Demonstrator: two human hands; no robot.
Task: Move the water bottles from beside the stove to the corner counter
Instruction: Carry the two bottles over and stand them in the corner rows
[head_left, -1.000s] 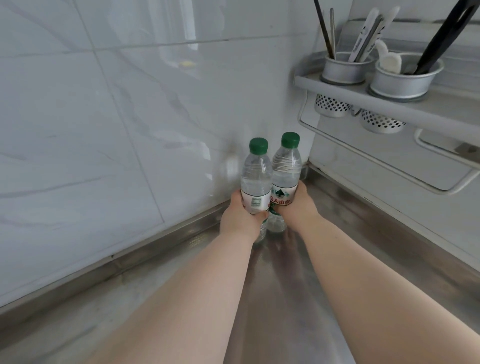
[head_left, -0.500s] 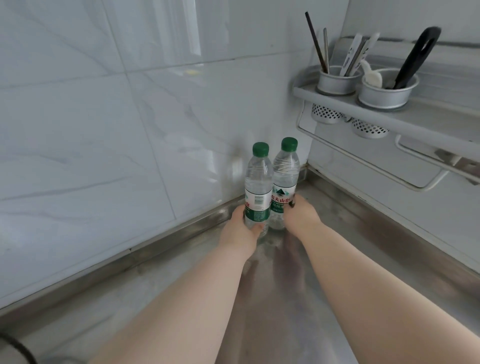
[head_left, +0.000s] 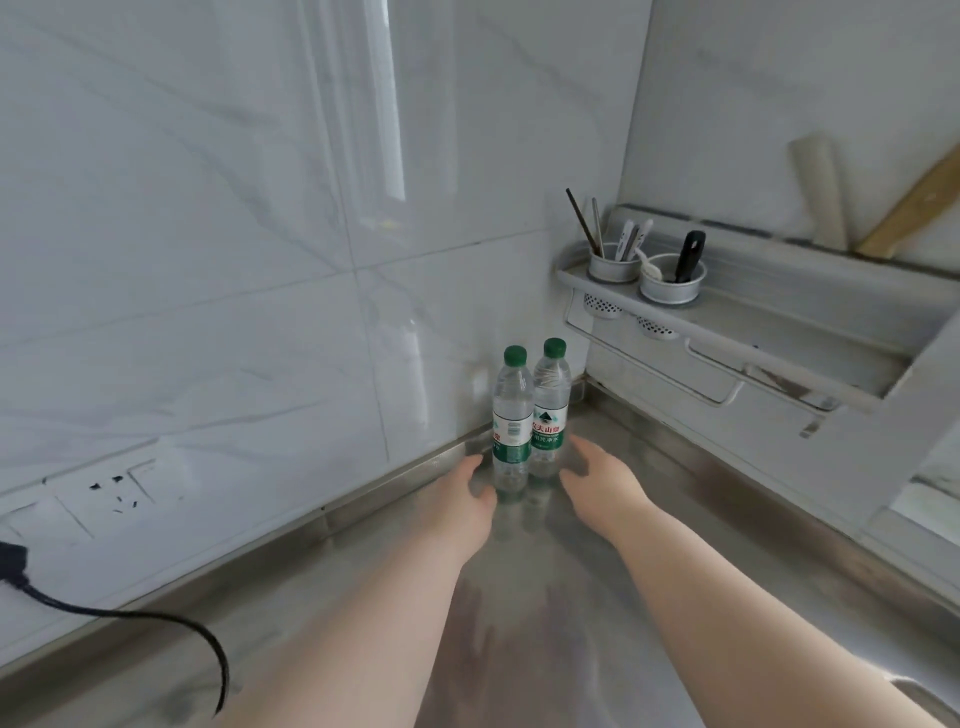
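- Two green-capped water bottles stand upright on the steel counter (head_left: 685, 483), tucked into the corner where the two tiled walls meet.
- Left bottle (head_left: 511, 431) sits at 9 o'clock of the right bottle (head_left: 549, 415), bodies touching or nearly so. Both labels face the camera, white and green.
- Left hand (head_left: 462, 501) is at 7 o'clock of the left bottle, low by its base. Fingers are loose and slightly spread, with nothing held. Thumb tip is just beside the bottle's foot; cannot tell whether it touches.
- Right hand (head_left: 597, 478) is at 4 o'clock of the right bottle, palm turned toward it, fingers relaxed and parted, gripping nothing. A narrow gap shows between fingertips and bottle.
- Both forearms run in from 6 o'clock, bare, over the counter.
- Wall rack (head_left: 769, 322) is at 2 o'clock of the bottles, fixed to the right-hand wall. It carries two metal cups, one (head_left: 614, 269) holding chopsticks and pale utensils, the other (head_left: 672, 286) holding a black-handled tool.
- Socket plate (head_left: 111, 486) is at 9 o'clock on the left wall, well apart from the bottles. A black cable (head_left: 156, 621) drops from its plug at the frame's left edge.
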